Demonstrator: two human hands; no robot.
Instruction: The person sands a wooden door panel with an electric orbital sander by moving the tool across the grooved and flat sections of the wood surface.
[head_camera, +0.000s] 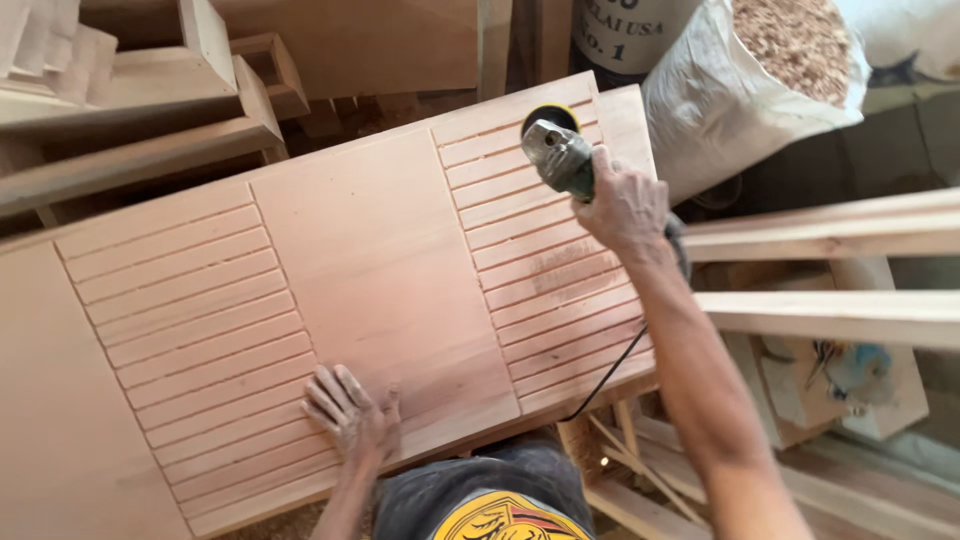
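A person's right hand (625, 205) is wrapped tight around the body of a green angle grinder (560, 155), whose sanding disc rests on the far slatted section of a wooden door panel (380, 260). The left hand (350, 415) lies flat on the panel's near edge, fingers (322, 398) spread, gripping nothing. The panel lies flat, pale and dusty. Beyond its far right corner stands a white sack of sawdust (740, 90); timber planks (830, 235) lie to its right.
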